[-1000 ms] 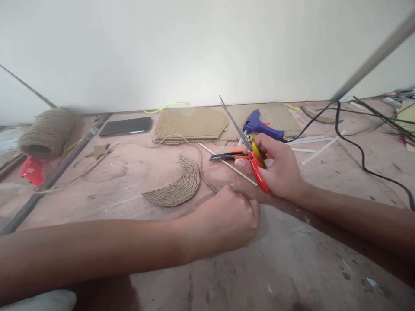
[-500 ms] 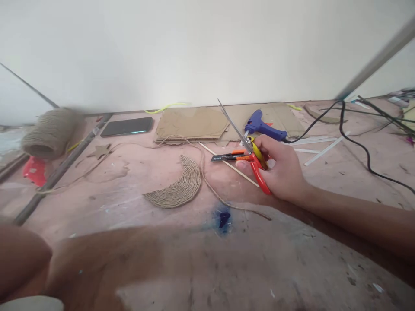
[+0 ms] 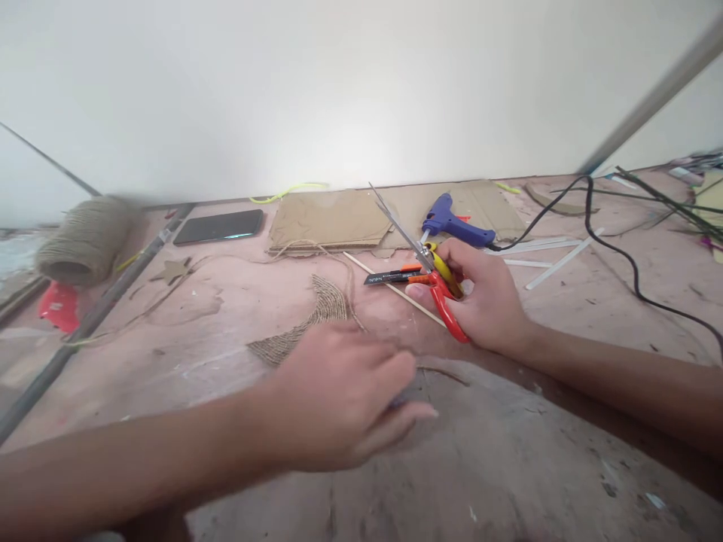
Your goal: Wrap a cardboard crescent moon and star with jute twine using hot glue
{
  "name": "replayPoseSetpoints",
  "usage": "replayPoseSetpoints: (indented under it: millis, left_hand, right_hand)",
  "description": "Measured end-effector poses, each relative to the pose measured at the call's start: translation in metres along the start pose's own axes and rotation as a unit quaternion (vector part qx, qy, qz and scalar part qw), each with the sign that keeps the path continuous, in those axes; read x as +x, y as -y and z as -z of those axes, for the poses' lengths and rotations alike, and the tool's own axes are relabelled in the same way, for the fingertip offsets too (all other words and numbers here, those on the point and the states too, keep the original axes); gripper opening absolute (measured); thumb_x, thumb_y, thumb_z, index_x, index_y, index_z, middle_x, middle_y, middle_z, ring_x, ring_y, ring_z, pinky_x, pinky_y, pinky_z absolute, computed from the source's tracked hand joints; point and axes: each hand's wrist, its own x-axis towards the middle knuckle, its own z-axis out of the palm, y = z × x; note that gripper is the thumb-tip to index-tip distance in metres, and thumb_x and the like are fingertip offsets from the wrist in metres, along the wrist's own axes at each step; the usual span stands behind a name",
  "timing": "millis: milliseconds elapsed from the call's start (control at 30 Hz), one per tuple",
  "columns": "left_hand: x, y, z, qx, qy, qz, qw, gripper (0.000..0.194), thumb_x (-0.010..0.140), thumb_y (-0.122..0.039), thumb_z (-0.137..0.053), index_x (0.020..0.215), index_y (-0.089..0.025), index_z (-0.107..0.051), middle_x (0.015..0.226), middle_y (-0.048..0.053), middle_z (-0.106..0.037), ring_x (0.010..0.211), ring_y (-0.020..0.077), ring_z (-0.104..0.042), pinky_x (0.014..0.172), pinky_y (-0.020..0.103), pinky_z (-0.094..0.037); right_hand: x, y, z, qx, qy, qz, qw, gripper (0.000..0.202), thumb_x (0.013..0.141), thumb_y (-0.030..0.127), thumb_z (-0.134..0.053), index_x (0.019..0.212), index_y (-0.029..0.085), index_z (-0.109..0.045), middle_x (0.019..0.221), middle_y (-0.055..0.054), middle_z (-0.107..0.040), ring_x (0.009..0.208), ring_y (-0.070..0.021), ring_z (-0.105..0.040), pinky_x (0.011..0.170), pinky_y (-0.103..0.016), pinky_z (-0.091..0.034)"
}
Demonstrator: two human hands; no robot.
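My right hand (image 3: 491, 301) grips a pair of scissors (image 3: 449, 305) by its red and yellow handles, blades pointing up and away. Just behind them is a black and orange utility knife (image 3: 392, 278); I cannot tell whether my thumb touches it. A thin wooden stick (image 3: 421, 305) lies beneath. My left hand (image 3: 344, 391), a little blurred, is over the table with thumb and forefinger apart, nothing visible between them. It partly hides a crescent covered in coiled twine (image 3: 282, 342) and a loose length of twine (image 3: 443, 373).
A blue glue gun (image 3: 452, 222) rests on cardboard sheets (image 3: 327, 214), its black cord (image 3: 626, 263) trailing right. White glue sticks (image 3: 565, 260) lie near it. At left are a phone (image 3: 218, 226), a cardboard star (image 3: 171, 271), a twine spool (image 3: 82, 241) and a metal bar (image 3: 107, 309).
My left hand has come in from the lower left to the middle, covering part of the crescent and the blue stain. My right hand keeps the scissors in nearly the same place.
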Motion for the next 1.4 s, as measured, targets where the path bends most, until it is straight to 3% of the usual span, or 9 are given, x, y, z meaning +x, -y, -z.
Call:
replayPoseSetpoints:
  millis: [33,100,233,467,600,733,900,1100,1400]
  left_hand:
    - [0.001,-0.005,-0.006,0.052,0.011,-0.016,0.998,0.036,0.112,-0.048,-0.067,0.098,-0.015,-0.073,0.087,0.005,-0.075,0.073,0.0241,-0.072,0.066,0.041,-0.065]
    - [0.003,-0.013,-0.016,0.098,0.028,-0.034,0.994,0.031,0.105,-0.041,-0.073,0.086,-0.017,-0.070,0.074,0.005,-0.070,0.063,0.0268,-0.066,0.051,0.042,-0.054]
    - [0.004,-0.021,-0.021,0.122,0.061,-0.080,0.987,0.010,0.093,-0.023,-0.076,0.087,-0.017,-0.070,0.074,0.005,-0.070,0.061,0.0265,-0.063,0.046,0.041,-0.042]
    - [0.010,-0.012,-0.013,0.101,0.100,-0.085,0.986,0.014,0.095,-0.010,-0.064,0.084,-0.018,-0.066,0.064,0.004,-0.068,0.049,0.0234,-0.057,0.046,0.040,-0.023]
    - [0.012,-0.002,-0.005,0.035,0.115,-0.080,0.990,0.016,0.094,-0.007,-0.067,0.084,-0.019,-0.064,0.070,0.003,-0.072,0.056,0.0223,-0.062,0.050,0.039,-0.028]
    - [0.003,0.011,-0.004,-0.086,0.105,-0.045,0.990,0.012,0.101,-0.026,-0.076,0.099,-0.022,-0.065,0.088,-0.002,-0.079,0.068,0.0181,-0.069,0.054,0.034,-0.040]
    - [-0.008,0.018,-0.012,-0.196,0.078,0.000,0.977,0.006,0.110,-0.027,-0.068,0.106,-0.023,-0.067,0.083,-0.006,-0.075,0.070,0.0127,-0.069,0.063,0.027,-0.045]
    - [-0.006,0.016,-0.016,-0.237,0.069,0.032,0.969,0.011,0.111,-0.027,-0.066,0.101,-0.023,-0.070,0.081,-0.006,-0.075,0.069,0.0128,-0.067,0.063,0.027,-0.044]
    - [-0.007,0.016,-0.018,-0.268,0.083,0.030,0.960,0.025,0.115,-0.029,-0.054,0.097,-0.020,-0.069,0.080,0.001,-0.076,0.069,0.0180,-0.066,0.063,0.031,-0.040]
  right_hand:
    - [0.000,0.000,0.000,0.001,0.000,-0.001,1.000,0.058,0.085,0.073,-0.088,0.076,0.029,-0.050,0.063,0.006,-0.046,0.059,-0.0159,-0.040,0.055,-0.035,-0.035]
    - [0.000,0.001,0.000,0.002,0.001,-0.003,1.000,0.060,0.084,0.073,-0.088,0.076,0.029,-0.049,0.064,0.006,-0.045,0.060,-0.0164,-0.040,0.056,-0.036,-0.035]
    - [0.000,0.003,0.001,0.003,0.003,-0.002,1.000,0.059,0.085,0.074,-0.088,0.075,0.029,-0.050,0.063,0.006,-0.045,0.060,-0.0166,-0.039,0.056,-0.036,-0.034]
    - [0.000,0.002,0.001,-0.003,0.008,0.002,1.000,0.055,0.087,0.069,-0.087,0.077,0.030,-0.051,0.064,0.006,-0.047,0.060,-0.0166,-0.040,0.056,-0.036,-0.034]
    - [0.000,0.001,0.001,-0.011,0.012,0.005,1.000,0.050,0.089,0.065,-0.084,0.077,0.029,-0.051,0.064,0.006,-0.048,0.060,-0.0166,-0.041,0.057,-0.036,-0.034]
    - [0.001,0.001,0.001,-0.017,0.011,0.008,1.000,0.054,0.088,0.069,-0.084,0.077,0.029,-0.050,0.064,0.006,-0.047,0.060,-0.0161,-0.041,0.057,-0.035,-0.034]
    - [0.000,0.001,0.001,-0.016,0.008,0.008,1.000,0.057,0.086,0.072,-0.086,0.077,0.029,-0.049,0.063,0.006,-0.047,0.060,-0.0157,-0.040,0.056,-0.034,-0.034]
    - [0.000,0.002,0.002,-0.017,0.010,0.009,1.000,0.059,0.086,0.073,-0.086,0.076,0.030,-0.049,0.062,0.005,-0.047,0.059,-0.0169,-0.041,0.055,-0.036,-0.035]
    - [0.000,0.002,0.003,-0.018,0.016,0.012,1.000,0.050,0.088,0.063,-0.086,0.076,0.030,-0.050,0.064,0.005,-0.047,0.060,-0.0171,-0.040,0.055,-0.036,-0.035]
